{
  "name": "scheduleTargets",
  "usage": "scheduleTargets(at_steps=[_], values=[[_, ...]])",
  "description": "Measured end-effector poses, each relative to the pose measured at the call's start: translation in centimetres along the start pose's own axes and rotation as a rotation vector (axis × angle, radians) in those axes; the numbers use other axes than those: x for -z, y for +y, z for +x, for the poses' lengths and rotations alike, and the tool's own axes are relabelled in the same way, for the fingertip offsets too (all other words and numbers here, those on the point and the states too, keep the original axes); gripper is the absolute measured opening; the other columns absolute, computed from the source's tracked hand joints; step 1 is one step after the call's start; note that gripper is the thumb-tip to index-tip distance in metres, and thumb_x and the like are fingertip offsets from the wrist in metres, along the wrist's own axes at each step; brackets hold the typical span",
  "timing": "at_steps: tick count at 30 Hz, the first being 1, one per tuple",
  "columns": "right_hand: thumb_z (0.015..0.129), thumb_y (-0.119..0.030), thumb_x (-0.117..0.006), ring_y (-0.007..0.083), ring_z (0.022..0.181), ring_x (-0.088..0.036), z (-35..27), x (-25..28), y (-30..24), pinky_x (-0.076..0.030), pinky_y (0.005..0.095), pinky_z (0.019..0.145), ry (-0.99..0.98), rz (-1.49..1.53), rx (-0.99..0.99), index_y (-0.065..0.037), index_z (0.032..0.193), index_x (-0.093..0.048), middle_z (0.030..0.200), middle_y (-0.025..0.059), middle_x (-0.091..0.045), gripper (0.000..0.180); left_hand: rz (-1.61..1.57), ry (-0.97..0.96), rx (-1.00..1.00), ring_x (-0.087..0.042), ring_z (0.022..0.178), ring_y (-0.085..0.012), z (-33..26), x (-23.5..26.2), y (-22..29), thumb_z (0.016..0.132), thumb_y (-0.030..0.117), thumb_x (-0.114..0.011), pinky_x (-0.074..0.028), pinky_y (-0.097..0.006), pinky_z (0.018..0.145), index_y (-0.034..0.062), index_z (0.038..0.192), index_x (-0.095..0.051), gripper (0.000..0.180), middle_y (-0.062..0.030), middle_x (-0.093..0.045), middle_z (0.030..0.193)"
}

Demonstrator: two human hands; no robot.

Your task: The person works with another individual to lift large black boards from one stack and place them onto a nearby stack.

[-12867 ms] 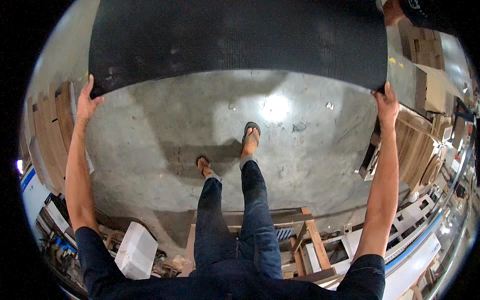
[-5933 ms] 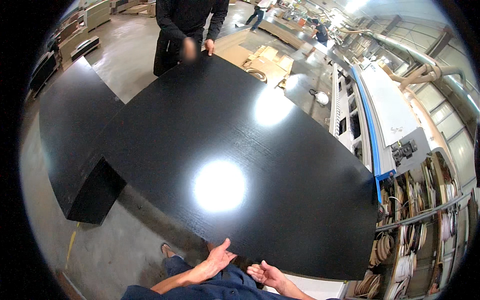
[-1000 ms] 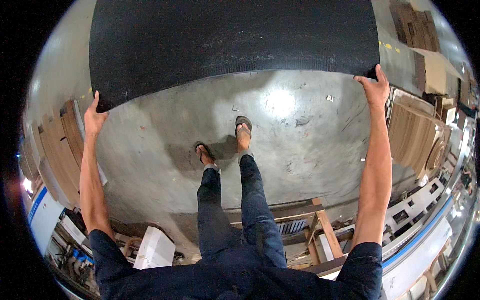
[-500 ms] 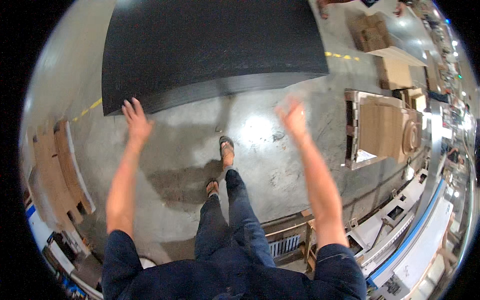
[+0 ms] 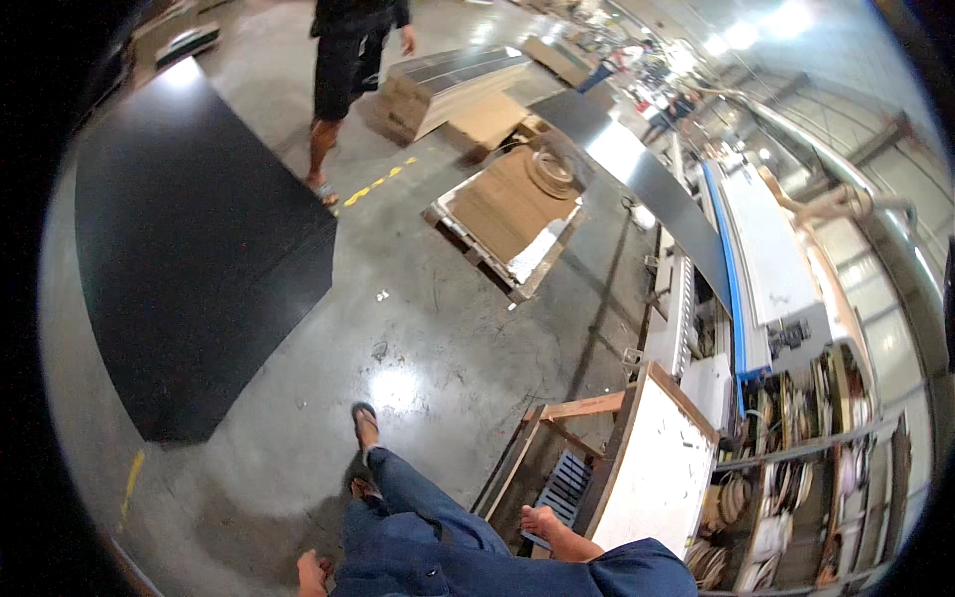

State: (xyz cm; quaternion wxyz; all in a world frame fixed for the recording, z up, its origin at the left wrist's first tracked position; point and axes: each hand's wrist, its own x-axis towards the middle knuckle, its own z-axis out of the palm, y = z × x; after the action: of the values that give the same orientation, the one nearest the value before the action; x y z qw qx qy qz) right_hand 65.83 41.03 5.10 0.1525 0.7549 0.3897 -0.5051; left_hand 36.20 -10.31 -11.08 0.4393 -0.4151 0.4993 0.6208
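Observation:
Low in the view, my left hand [image 5: 314, 569] hangs beside my leg, holding nothing, its loosely bent fingers partly apart. Near the wooden-framed stand, my right hand [image 5: 547, 521] hangs loose with no object in it, its fingers bent but not in a fist. A blue slotted crate [image 5: 567, 488] inside the stand shows just behind that hand; I cannot tell whether they touch. Off to the left lies a stack topped by a large black panel [image 5: 189, 249], apart from both hands.
The stand [image 5: 652, 468] has a white top. A pallet [image 5: 507, 214] carries brown cardboard and a coiled roll. Beyond it is a stack of boards [image 5: 438, 95]. Another person [image 5: 343, 70] stands by the black panel. A long machine with a blue edge [image 5: 724, 269] bears another dark panel [image 5: 676, 199].
Both hands have left the black stack's near edge and dropped to my sides. My view has swung right, so the stack sits at the left and the machine and stand show more fully.

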Motion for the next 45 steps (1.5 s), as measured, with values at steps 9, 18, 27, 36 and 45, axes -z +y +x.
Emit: scheduleTargets(at_steps=[9,18,27,36,45], values=[[0.081,-0.033,-0.057,0.0110,0.057,-0.049,2.6,-4.0,-10.3,-0.041,0.0256,0.051,-0.158,-0.113,0.642,0.000,0.086,-0.058,0.066,0.0035,-0.054,0.034,0.123,0.053,-0.276,-0.049,0.051,-0.0160,2.8,-6.8,16.2,0.082,0.014,-0.051,-0.038,-0.026,0.041,0.0083,0.080,-0.046,0.008,-0.0040,-0.051,0.063],[0.080,-0.030,-0.055,0.0111,0.065,-0.051,1.3,-2.5,-22.0,-0.043,0.0277,0.061,-0.098,-0.340,1.072,0.003,0.090,-0.059,0.071,0.0028,-0.057,0.035,0.343,-0.166,-0.604,-0.046,0.049,-0.0099,-5.9,-25.0,19.6,0.078,0.014,-0.055,-0.037,-0.022,0.041,0.0049,0.083,-0.051,0.011,-0.0015,-0.051,0.064],[0.082,-0.028,-0.055,0.0100,0.056,-0.047,5.6,4.6,-16.3,-0.039,0.0236,0.050,-0.259,0.046,0.666,-0.003,0.078,-0.055,0.067,0.0021,-0.053,0.026,0.804,-0.648,-1.400,-0.052,0.095,-0.0127,-32.0,-51.1,16.4,0.076,0.012,-0.059,-0.041,-0.026,0.082,-0.0002,0.116,-0.048,0.043,-0.0083,-0.057,0.104],[0.084,-0.020,-0.053,0.0124,0.049,-0.044,8.9,3.1,-12.8,-0.034,0.0255,0.043,-0.370,0.123,0.659,-0.003,0.075,-0.052,0.061,0.0027,-0.050,0.019,0.373,-0.933,-2.669,-0.047,0.106,-0.0260,-59.8,-55.6,16.7,0.076,0.029,-0.062,-0.038,-0.039,0.090,0.0047,0.130,-0.026,0.070,-0.0161,-0.037,0.126],[0.083,-0.037,-0.051,0.0200,0.062,-0.054,10.9,3.0,-15.1,-0.044,0.0340,0.058,-0.174,-0.290,0.815,-0.001,0.081,-0.057,0.072,0.0084,-0.059,0.037,0.300,-0.872,-2.885,-0.048,0.103,-0.0249,-66.0,-55.3,18.5,0.076,0.027,-0.062,-0.039,-0.037,0.088,0.0047,0.128,-0.028,0.066,-0.0157,-0.039,0.122]])
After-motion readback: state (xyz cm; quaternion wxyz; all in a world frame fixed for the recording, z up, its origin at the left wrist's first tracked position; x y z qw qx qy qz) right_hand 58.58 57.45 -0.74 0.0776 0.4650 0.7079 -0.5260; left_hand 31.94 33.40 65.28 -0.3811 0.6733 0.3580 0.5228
